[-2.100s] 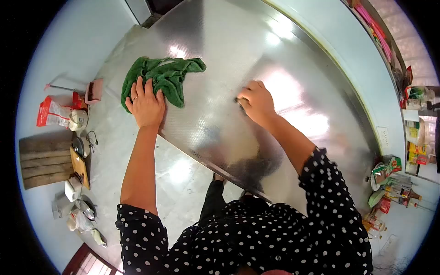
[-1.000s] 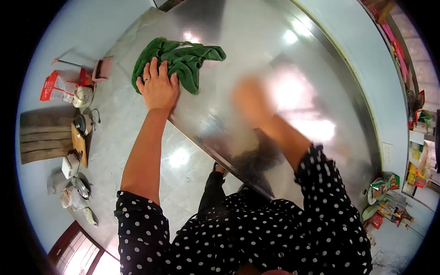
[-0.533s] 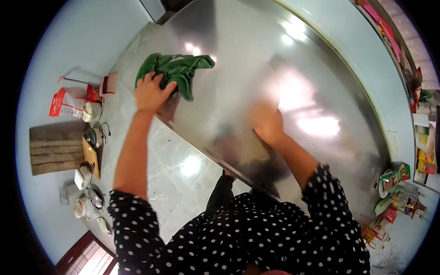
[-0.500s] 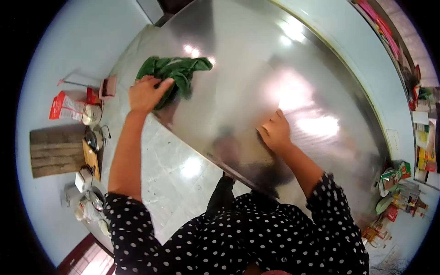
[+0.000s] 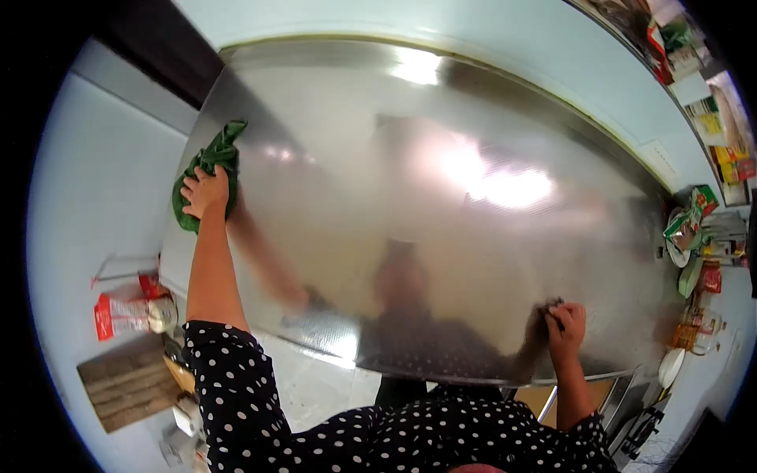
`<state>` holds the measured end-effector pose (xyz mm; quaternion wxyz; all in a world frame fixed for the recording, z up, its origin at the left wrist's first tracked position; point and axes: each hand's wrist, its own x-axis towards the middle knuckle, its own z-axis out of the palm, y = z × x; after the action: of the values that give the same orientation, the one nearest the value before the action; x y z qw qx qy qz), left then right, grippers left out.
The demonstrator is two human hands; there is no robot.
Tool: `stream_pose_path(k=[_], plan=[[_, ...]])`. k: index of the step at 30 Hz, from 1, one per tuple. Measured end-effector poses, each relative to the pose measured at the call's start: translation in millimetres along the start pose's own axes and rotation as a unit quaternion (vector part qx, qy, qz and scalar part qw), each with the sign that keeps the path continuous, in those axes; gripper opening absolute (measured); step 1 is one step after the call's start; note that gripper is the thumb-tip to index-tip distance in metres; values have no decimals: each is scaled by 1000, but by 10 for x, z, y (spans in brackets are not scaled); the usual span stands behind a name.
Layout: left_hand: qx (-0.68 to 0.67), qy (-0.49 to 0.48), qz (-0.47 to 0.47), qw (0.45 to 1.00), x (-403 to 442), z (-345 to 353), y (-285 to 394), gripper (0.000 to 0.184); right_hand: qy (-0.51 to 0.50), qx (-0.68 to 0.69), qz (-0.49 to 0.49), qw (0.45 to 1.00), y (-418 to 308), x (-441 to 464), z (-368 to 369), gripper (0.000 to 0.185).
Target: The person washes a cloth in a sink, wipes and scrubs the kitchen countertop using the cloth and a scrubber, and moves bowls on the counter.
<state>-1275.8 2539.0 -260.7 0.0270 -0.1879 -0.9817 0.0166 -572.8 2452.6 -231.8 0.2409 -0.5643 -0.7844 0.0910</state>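
My left hand (image 5: 207, 193) presses with fingers spread on a bunched dark green cloth (image 5: 225, 147) at the far left end of a broad, shiny metal surface (image 5: 331, 197). Part of the cloth is covered by the hand. Toward the near right edge, my right hand (image 5: 566, 325) rests on the same metal with its fingers curled in. A small dark bit shows at those fingertips; what it is cannot be made out. The metal mirrors both arms and bright lights.
Along the right wall stand a green packet (image 5: 698, 206), plates and bottles (image 5: 700, 325). A shelf of packets (image 5: 721, 134) runs above. On the left are a red and white bag (image 5: 118, 315) and a wooden board (image 5: 130, 382). The pale wall (image 5: 315, 17) borders the far edge.
The view has turned and shifted. My left hand and the green cloth have moved to the metal's far left end. My right hand has moved right and nearer to my body.
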Motion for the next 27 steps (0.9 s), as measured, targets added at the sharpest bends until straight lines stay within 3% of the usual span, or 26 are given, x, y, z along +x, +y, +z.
stream_pose_path(k=[4,6,7,9,14,17,20,27], plan=[[-29,34,182,982,-132,13,1408,63,-22,-30,103,994,451,-492,-269,20],[-44,18,263,964,-484,-144,2200,61,51,78,197,976,581,-561,-315,14],[-35,31,298,953,-666,-149,2554,61,37,-8,139,990,638,-574,-385,15],[-33,40,318,947,-1071,-150,3135,65,48,-13,141,989,750,-570,-424,15],[-22,26,303,953,-1218,-217,3324,67,98,-17,193,976,1284,-805,-494,11],[-28,30,302,953,-1329,-208,3340,64,147,22,264,953,1737,-1004,-600,24],[-3,-6,369,929,-1736,-261,3474,65,119,-46,242,962,1910,-1112,-617,25],[-25,16,517,856,-3248,-370,3868,65,59,-231,124,963,2059,-1253,-560,29]])
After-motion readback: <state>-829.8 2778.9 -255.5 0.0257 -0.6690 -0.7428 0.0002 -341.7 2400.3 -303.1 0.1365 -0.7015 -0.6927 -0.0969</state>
